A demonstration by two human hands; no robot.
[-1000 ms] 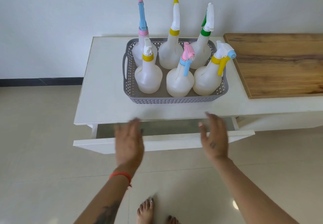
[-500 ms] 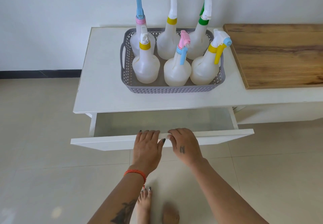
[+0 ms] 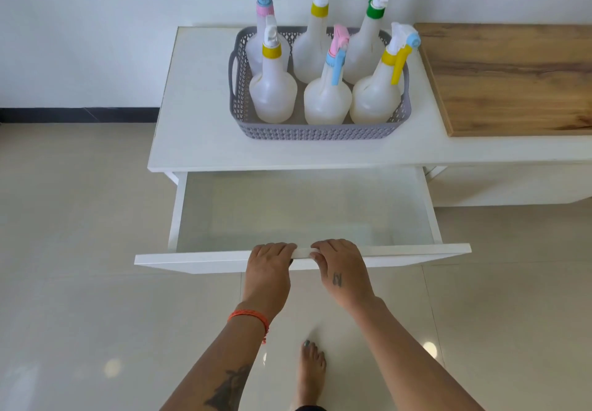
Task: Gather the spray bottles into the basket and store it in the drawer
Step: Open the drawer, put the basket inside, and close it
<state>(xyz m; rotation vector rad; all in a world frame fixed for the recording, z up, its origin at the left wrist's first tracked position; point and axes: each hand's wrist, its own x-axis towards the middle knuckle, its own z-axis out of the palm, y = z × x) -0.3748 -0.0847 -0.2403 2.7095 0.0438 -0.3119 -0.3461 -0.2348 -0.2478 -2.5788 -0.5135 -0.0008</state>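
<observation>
Fingers: your fingers [image 3: 278, 246] on both hands are curled over the top edge of the drawer front, gripping it; the fingertips are hidden behind the panel.
Left hand: your left hand [image 3: 268, 268] holds the edge just left of centre, an orange thread band on the wrist.
Right hand: your right hand [image 3: 342, 269] holds the same edge just beside it, the two hands near but not touching.
Why this grip: no handle is visible, so hooking over the lip near the middle looks like your way to draw the panel squarely, without skewing it on its runners.
Drawer: the drawer [image 3: 448, 252] stands pulled well out from under the white table [image 3: 198, 128], its pale bottom showing, nothing visible in it.
Basket: the grey perforated basket [image 3: 320, 131] sits on the tabletop above and behind the drawer, a handle slot in its left wall.
Spray bottles: six translucent white spray bottles [image 3: 273, 98] stand upright inside it, three in front and three behind, with collars and triggers in yellow, pink, blue and green.
Task state: gathering looks done; the basket is not yet stored.
Next: you would likely need both hands on the basket, keeping it level because the bottles are tall.
Nearby: a wooden board [image 3: 512, 80] lies on the right of the table, near the basket.
</observation>
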